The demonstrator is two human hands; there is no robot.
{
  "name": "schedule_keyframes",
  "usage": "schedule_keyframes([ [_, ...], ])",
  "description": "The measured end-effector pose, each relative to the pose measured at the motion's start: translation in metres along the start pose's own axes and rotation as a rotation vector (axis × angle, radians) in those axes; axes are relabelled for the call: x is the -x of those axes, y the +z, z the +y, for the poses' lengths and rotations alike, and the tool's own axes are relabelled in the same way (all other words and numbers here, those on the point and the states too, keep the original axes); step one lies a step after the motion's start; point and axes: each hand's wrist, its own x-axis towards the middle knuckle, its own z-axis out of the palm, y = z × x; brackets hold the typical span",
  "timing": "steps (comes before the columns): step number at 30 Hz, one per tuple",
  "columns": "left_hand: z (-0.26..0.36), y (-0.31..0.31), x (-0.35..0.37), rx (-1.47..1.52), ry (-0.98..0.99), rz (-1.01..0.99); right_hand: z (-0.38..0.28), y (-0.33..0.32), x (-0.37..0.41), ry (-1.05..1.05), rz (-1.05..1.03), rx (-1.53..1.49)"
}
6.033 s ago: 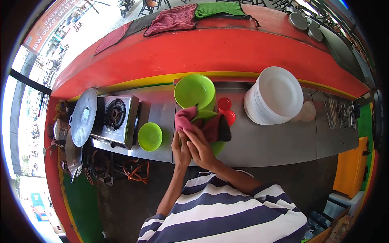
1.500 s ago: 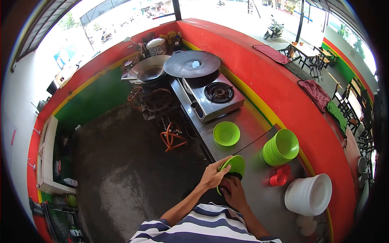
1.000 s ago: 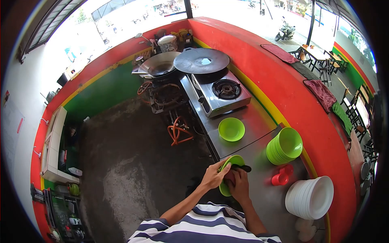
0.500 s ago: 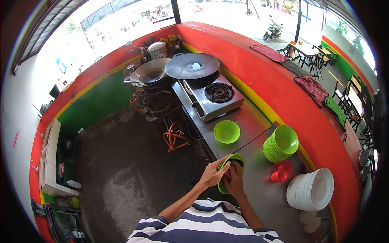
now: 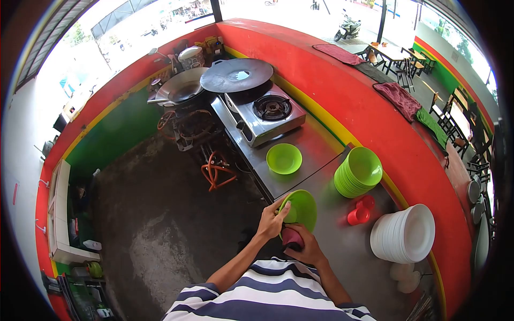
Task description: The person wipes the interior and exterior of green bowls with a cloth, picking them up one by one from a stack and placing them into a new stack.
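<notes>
A green bowl (image 5: 303,207) is tilted up in my left hand (image 5: 271,221), with the thumb over its rim and the fingers behind. My right hand (image 5: 308,247) grips a pink and dark cloth (image 5: 292,237) at the bowl's lower edge. Another green bowl (image 5: 284,159) rests by itself on the metal counter (image 5: 321,145), ahead of my hands. To the right stands a leaning stack of green bowls (image 5: 357,174).
Red cups (image 5: 358,215) lie beside a stack of white plates (image 5: 399,235). Farther along the counter is a gas stove (image 5: 273,115), with a wide flat pan (image 5: 235,76) and a wok (image 5: 184,88) behind. A red wall (image 5: 332,91) borders the right side.
The bowl has turned so that its inside faces up more. My right hand with the cloth has moved from inside the bowl down to its lower edge. The view has shifted slightly.
</notes>
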Motion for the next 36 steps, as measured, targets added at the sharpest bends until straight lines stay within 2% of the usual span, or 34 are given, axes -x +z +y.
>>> schedule_keyframes([
  [6,0.005,0.018,0.008,-0.045,-0.054,0.007,-0.003,-0.001,0.010,-0.031,0.114,0.230],
  [9,0.011,0.016,0.010,-0.078,-0.116,-0.039,0.004,0.000,0.017,-0.053,0.197,0.167],
  [12,-0.005,0.004,0.008,-0.122,-0.106,-0.068,0.007,-0.009,0.027,0.095,0.291,-0.050],
  [15,-0.028,-0.005,0.009,-0.102,-0.040,-0.047,0.040,-0.015,0.031,0.019,0.463,-0.423],
  [17,-0.048,-0.007,0.007,-0.130,0.037,0.016,0.032,-0.010,0.031,0.115,0.619,-0.688],
  [19,-0.036,-0.010,0.012,0.201,-0.220,-0.052,0.025,-0.008,0.026,0.173,0.722,-0.961],
  [20,-0.031,-0.012,0.013,0.367,-0.348,-0.088,0.028,-0.008,0.026,0.194,0.702,-1.000],
  [22,-0.054,-0.023,0.011,0.375,-0.390,-0.056,0.037,-0.010,0.028,0.235,0.662,-1.076],
  [23,-0.064,-0.022,0.012,0.472,-0.355,-0.028,0.038,-0.012,0.027,0.239,0.653,-1.092],
  [25,-0.046,-0.014,0.015,0.598,-0.349,0.011,0.039,-0.015,0.023,0.247,0.636,-1.125],
  [28,-0.034,-0.008,0.017,0.654,-0.397,0.066,0.045,-0.013,0.024,0.264,0.729,-0.952],
  [31,-0.036,-0.006,0.015,0.595,-0.356,0.097,0.054,-0.018,0.022,0.208,0.872,-0.486],
  [34,-0.045,-0.007,0.010,0.406,-0.293,0.064,0.029,-0.033,0.022,0.139,0.832,-0.294],
  [36,-0.050,-0.004,0.010,0.237,-0.230,0.007,0.021,-0.035,0.014,0.005,0.695,-0.101],
])
